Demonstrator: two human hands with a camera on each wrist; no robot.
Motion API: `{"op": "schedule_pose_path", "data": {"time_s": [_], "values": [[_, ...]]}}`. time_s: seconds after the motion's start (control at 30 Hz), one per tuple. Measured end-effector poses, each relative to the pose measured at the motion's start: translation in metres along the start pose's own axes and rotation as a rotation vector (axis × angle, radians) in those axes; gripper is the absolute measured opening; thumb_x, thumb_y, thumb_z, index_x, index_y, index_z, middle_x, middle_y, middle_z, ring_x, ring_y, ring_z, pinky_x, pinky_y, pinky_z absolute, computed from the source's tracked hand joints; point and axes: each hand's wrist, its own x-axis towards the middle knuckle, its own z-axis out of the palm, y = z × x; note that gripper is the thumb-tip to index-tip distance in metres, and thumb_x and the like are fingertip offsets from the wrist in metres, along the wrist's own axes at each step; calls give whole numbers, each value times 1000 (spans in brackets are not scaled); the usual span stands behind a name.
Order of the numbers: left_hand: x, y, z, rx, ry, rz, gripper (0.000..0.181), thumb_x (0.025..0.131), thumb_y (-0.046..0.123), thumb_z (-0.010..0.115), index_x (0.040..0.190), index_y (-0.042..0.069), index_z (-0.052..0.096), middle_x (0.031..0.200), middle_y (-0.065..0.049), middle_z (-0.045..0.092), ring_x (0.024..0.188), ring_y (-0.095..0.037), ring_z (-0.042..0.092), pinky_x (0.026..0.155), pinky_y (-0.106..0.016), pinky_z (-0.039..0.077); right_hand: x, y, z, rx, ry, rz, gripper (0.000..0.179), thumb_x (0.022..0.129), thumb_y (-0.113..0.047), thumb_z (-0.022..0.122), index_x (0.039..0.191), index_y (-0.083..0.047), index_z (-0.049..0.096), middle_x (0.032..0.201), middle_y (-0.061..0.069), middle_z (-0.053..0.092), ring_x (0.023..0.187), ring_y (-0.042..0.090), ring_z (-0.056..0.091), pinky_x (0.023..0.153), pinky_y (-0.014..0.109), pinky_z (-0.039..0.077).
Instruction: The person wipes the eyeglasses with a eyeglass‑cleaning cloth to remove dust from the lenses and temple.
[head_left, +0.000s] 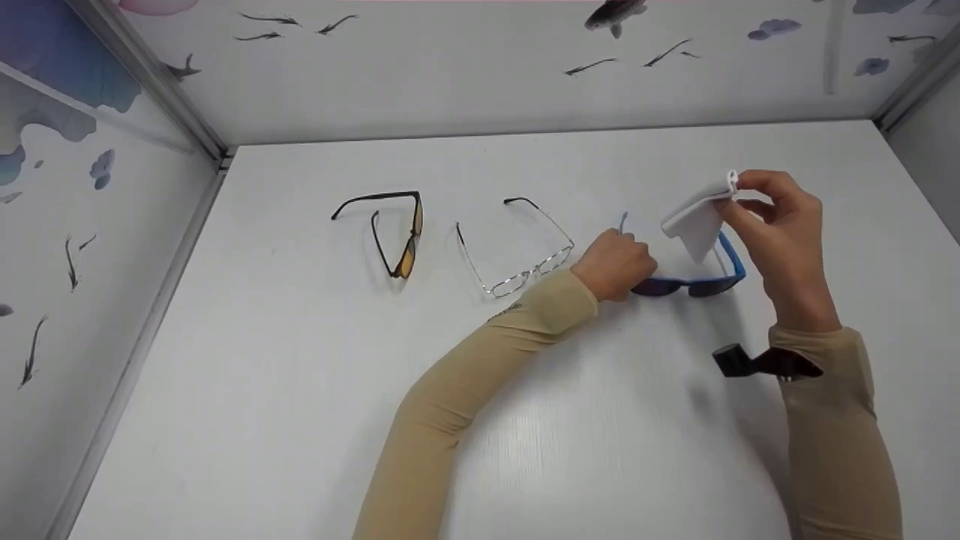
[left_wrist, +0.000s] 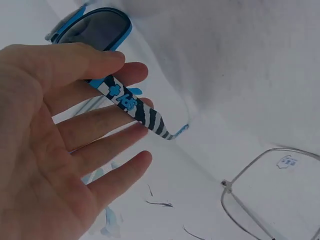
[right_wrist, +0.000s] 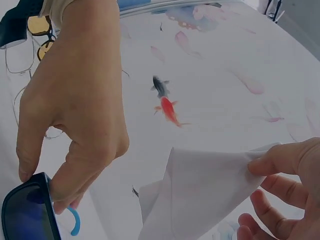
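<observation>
Blue sunglasses [head_left: 712,286] with dark lenses are at the right of the table in the head view. My left hand [head_left: 615,264] holds them at one end, thumb and fingers about the hinge. In the left wrist view the striped temple arm [left_wrist: 150,120] lies across those fingers, its tip hooked. My right hand [head_left: 791,232] pinches a folded white cloth [head_left: 701,221] between thumb and fingertips. The cloth hangs above the sunglasses and hides part of them. From the right wrist, a dark lens [right_wrist: 30,215] shows below the left hand, apart from the cloth.
Silver-rimmed clear glasses [head_left: 511,283] lie just left of my left hand, arms unfolded. Farther left are black glasses [head_left: 417,217] with orange lenses. White panels [head_left: 450,75] with painted fish stand behind the white table [head_left: 262,390] and at its sides.
</observation>
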Motion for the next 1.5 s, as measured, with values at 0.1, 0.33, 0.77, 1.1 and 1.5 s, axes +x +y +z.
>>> {"op": "schedule_pose_path", "data": {"time_s": [0.1, 0.33, 0.77, 1.1, 1.5], "values": [[4, 0, -6, -115, -54, -12, 22, 93, 13, 60, 113, 15, 66, 108, 1, 65, 84, -12, 56, 76, -27, 49, 1, 0, -4, -21, 22, 0, 17, 87, 2, 65, 104, 4, 67, 107, 2, 61, 103, 18, 52, 87, 28, 42], [11, -6, -16, -246, -93, -88, 20, 95, 15, 58, 114, 14, 66, 105, 2, 64, 79, -10, 50, 74, -23, 49, 6, -3, -15, -9, 77, 41, 18, 87, 0, 66, 106, -1, 69, 110, 4, 61, 104, 19, 53, 88, 28, 43], [-14, -42, -33, -585, 113, -293, 14, 91, 11, 59, 91, 10, 73, 78, 3, 59, 70, -11, 44, 61, -25, 40, 10, -9, -19, 305, 241, -248, 17, 85, 13, 60, 102, 13, 64, 102, 19, 63, 99, 31, 57, 93, 33, 44], [-67, -51, -33, -954, 419, -292, 10, 86, 14, 73, 84, 5, 76, 68, 2, 63, 63, -10, 45, 58, -21, 34, 1, -15, 7, 317, 139, -293, 17, 86, 12, 59, 102, 18, 60, 99, 18, 64, 91, 28, 62, 85, 31, 48], [-89, -29, -40, -1190, 329, -246, 10, 84, 13, 72, 82, 3, 75, 66, 3, 61, 61, -10, 47, 57, -22, 35, -16, -6, 40, -194, -21, -520, 28, 81, 14, 69, 105, 2, 69, 96, 14, 68, 85, 11, 56, 74, 19, 41]]}}
